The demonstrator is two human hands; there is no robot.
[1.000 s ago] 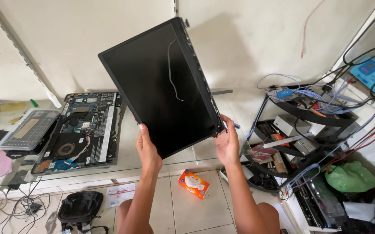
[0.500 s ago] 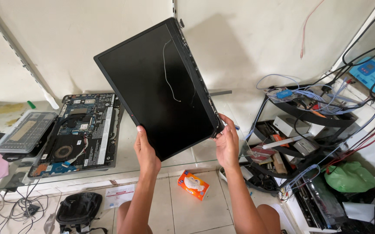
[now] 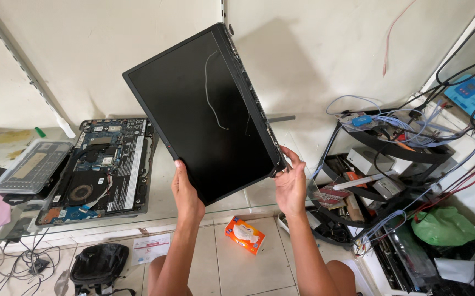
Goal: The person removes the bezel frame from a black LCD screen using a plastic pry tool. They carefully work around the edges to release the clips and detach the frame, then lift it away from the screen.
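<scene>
Two hands hold up one flat black laptop screen panel (image 3: pixel 204 112). The left hand (image 3: pixel 187 196) grips its bottom edge, and the right hand (image 3: pixel 291 186) pinches its lower corner. One open laptop base (image 3: pixel 103 167) lies on the counter (image 3: pixel 163 189), left of the left hand.

A black laptop screen panel (image 3: pixel 202 112) crossed by a thin pale wire (image 3: pixel 214 93); an orange box (image 3: pixel 244 234); a green bag (image 3: pixel 445 226).

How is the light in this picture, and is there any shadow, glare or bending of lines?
Head view: bright, even daylight; the screen panel throws a soft shadow on the wall to its right; its dark glass shows almost no glare. Left hand and right hand look sharp. Straight edges bow near the frame borders, wide-lens distortion.
</scene>
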